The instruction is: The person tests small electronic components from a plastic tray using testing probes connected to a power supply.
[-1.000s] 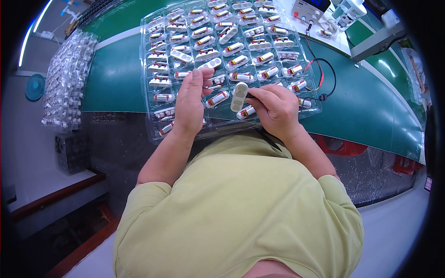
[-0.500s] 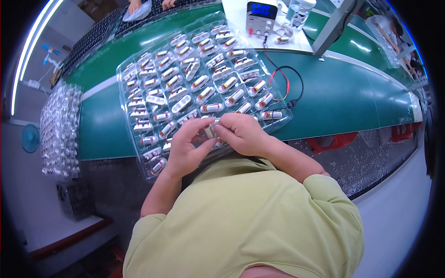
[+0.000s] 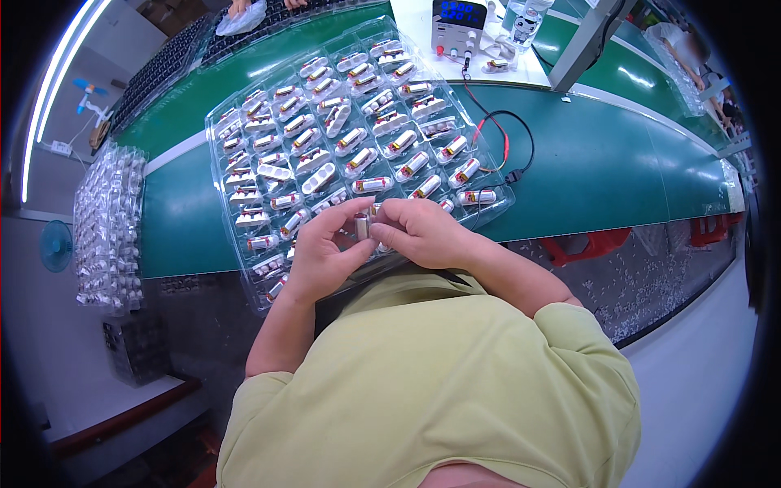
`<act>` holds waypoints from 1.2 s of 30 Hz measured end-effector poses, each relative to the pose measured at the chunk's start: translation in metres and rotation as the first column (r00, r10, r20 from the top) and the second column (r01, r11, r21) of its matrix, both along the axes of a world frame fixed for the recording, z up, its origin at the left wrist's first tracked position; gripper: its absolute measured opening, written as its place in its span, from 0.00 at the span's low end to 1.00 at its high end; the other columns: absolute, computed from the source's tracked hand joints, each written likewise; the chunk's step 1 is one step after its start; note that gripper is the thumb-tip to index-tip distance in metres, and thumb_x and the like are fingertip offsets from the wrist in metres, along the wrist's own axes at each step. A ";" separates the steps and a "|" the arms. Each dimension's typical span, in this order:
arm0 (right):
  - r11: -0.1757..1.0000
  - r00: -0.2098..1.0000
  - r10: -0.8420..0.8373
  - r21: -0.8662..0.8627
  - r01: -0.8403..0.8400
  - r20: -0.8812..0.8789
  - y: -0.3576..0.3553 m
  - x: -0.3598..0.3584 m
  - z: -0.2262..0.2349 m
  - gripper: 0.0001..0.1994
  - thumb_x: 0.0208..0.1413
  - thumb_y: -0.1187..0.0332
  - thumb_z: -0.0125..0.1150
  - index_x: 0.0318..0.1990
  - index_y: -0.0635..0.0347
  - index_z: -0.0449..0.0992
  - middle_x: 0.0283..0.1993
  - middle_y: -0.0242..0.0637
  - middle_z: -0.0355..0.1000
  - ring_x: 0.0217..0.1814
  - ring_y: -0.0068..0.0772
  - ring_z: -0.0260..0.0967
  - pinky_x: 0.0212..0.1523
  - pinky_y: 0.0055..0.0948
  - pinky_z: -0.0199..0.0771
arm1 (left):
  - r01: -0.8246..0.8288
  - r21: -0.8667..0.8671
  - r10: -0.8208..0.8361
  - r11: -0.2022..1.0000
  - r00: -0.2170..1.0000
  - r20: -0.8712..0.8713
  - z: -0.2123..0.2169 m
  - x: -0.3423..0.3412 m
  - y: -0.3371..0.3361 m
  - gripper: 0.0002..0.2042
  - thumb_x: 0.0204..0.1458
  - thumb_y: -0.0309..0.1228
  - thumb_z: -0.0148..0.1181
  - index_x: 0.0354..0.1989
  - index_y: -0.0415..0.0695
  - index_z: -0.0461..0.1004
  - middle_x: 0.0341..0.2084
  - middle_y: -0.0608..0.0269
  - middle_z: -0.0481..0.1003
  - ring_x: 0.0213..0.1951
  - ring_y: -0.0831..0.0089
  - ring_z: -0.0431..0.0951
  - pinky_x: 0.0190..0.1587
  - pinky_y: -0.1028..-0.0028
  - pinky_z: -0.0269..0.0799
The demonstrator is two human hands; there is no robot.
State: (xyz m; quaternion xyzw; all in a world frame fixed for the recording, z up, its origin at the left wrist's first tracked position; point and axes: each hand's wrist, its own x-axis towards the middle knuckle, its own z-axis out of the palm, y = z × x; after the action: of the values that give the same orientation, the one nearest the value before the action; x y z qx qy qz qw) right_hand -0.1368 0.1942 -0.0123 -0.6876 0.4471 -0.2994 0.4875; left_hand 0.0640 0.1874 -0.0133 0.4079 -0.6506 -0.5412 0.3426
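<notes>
A clear plastic tray (image 3: pixel 244 122) with several pockets lies on the green bench, most pockets holding a small silver battery cell with a red and yellow end. My left hand (image 3: pixel 321 256) and my right hand (image 3: pixel 423 232) meet over the tray's near edge. Together they pinch one small silver cell (image 3: pixel 364 225) between the fingertips. Part of the cell is hidden by my fingers.
A stack of clear empty trays (image 3: pixel 106 228) stands at the left. A bench power supply (image 3: pixel 458 24) sits at the back, its red and black leads (image 3: pixel 508 154) running to the tray's right side. Another person's hands (image 3: pixel 244 10) work at the far edge.
The view has shifted, so the tray sits more to the right and farther up. Both hands came together at the tray's near edge and now hold one cell between them.
</notes>
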 end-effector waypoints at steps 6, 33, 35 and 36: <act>0.997 0.998 0.003 -0.082 0.003 0.067 -0.001 -0.006 -0.002 0.11 0.58 0.64 0.57 0.28 0.62 0.74 0.23 0.39 0.70 0.25 0.34 0.68 0.27 0.33 0.66 | -0.131 0.017 0.130 0.991 0.989 0.071 -0.005 0.007 -0.007 0.20 0.45 0.21 0.63 0.49 0.40 0.75 0.34 0.67 0.76 0.32 0.85 0.74 0.35 0.82 0.72; 0.961 0.899 -0.214 0.246 0.124 0.381 -0.008 -0.017 -0.012 0.14 0.64 0.65 0.54 0.26 0.61 0.71 0.21 0.21 0.62 0.21 0.10 0.52 0.22 0.17 0.50 | -0.141 -0.688 0.560 0.712 0.705 0.435 0.003 0.089 -0.074 0.12 0.44 0.24 0.59 0.38 0.43 0.80 0.34 0.56 0.76 0.38 0.61 0.75 0.42 0.65 0.71; 0.966 0.897 -0.203 0.230 0.117 0.393 -0.007 -0.015 -0.012 0.14 0.64 0.65 0.54 0.26 0.61 0.72 0.21 0.21 0.62 0.21 0.10 0.52 0.22 0.17 0.49 | -0.029 -0.819 0.626 0.573 0.661 0.414 0.000 0.096 -0.093 0.12 0.43 0.23 0.58 0.37 0.44 0.81 0.35 0.55 0.76 0.41 0.59 0.75 0.46 0.63 0.71; 0.965 0.898 -0.201 0.236 0.114 0.391 -0.008 -0.016 -0.014 0.14 0.63 0.65 0.54 0.25 0.61 0.72 0.20 0.21 0.61 0.21 0.10 0.52 0.22 0.17 0.49 | 0.057 -0.743 0.542 0.667 0.647 0.537 -0.003 0.098 -0.101 0.12 0.42 0.23 0.58 0.37 0.45 0.81 0.37 0.55 0.76 0.43 0.58 0.74 0.49 0.62 0.69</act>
State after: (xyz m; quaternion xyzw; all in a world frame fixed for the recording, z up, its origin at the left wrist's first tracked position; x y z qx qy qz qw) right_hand -0.1525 0.1866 -0.0264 -0.5160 0.4175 -0.4278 0.6135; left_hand 0.1615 0.0860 -0.0160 0.5147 -0.8166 0.0127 0.2609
